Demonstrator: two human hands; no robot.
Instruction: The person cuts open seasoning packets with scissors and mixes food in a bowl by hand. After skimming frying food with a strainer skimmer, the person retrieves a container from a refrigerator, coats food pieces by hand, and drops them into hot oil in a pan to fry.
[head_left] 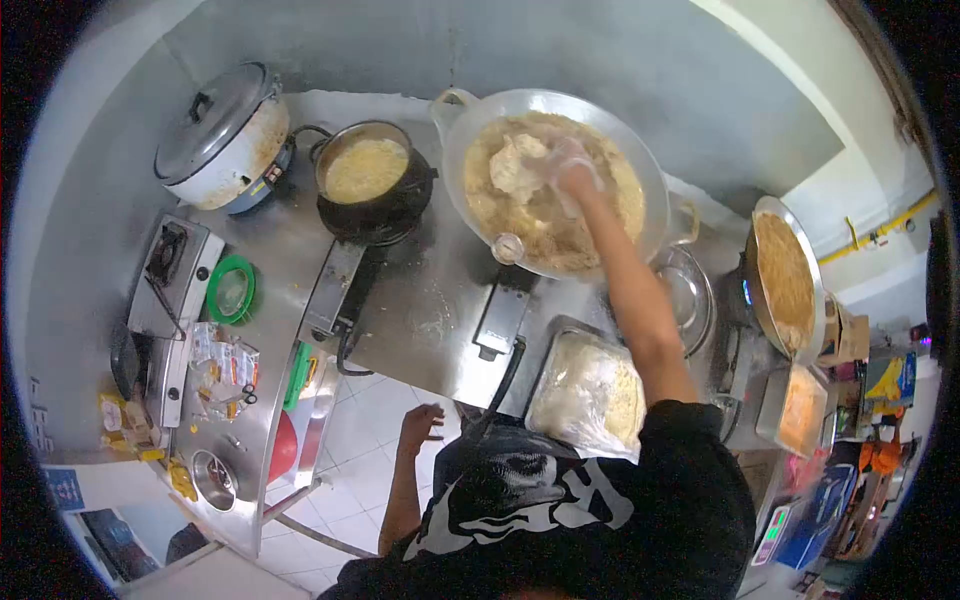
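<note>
My right hand (pixel 572 170), which looks covered by a thin clear glove, reaches over a wide metal wok (pixel 650 190) of bubbling oil. Just left of its fingers, a pale battered piece (pixel 517 168) sits in the oil; contact between them is unclear. Blur and steam hide the fingers. A round thermometer (pixel 508 249) rests at the wok's front rim. Down by my side, my left hand (pixel 422 427) hangs above the floor, empty, with its fingers apart. Near my body is a tray (pixel 540 390) of pale floury food under clear plastic.
A dark pot (pixel 372 210) of yellowish liquid stands left of the wok, beside a large lidded cooker (pixel 225 140). A second wok (pixel 785 280) with brown contents is at right. A green basket (pixel 231 290) and a gas stove (pixel 172 300) are at left; a burner hose (pixel 500 385) hangs in front.
</note>
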